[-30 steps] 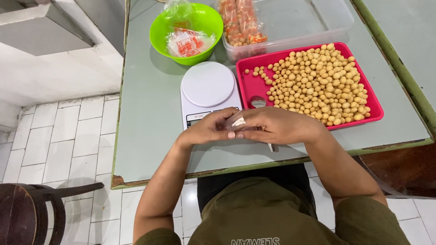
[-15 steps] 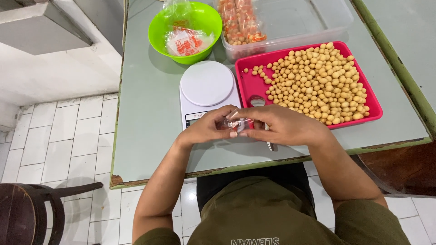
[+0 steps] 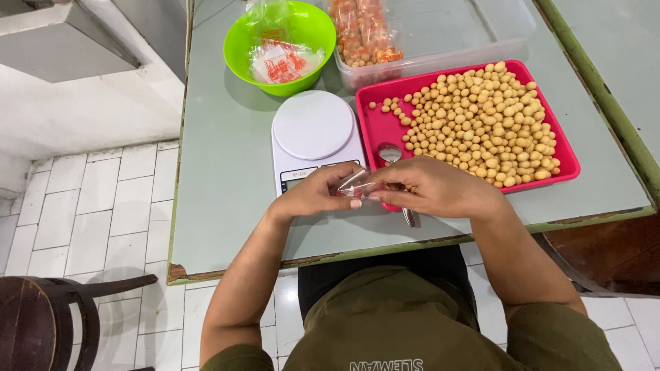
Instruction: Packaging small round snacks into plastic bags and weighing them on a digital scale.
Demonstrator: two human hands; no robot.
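Head view shows a small clear bag [image 3: 356, 184] pinched between both hands over the near table edge, just in front of the scale [image 3: 314, 139]. Its long axis runs roughly left to right, tilted so the right end sits a little higher; which end is the mouth cannot be told. Left hand [image 3: 317, 194] grips the bag's left end with thumb and fingertips, and right hand [image 3: 432, 187] grips the right end the same way. A spoon [image 3: 397, 167] lies under the right hand, bowl in the red tray [image 3: 377, 130], handle poking toward the person. Round tan snacks [image 3: 481, 124] fill the tray. Behind stand a green bowl [image 3: 240, 41] of bags and a clear tub [image 3: 467, 48], all on the grey table [image 3: 220, 178].
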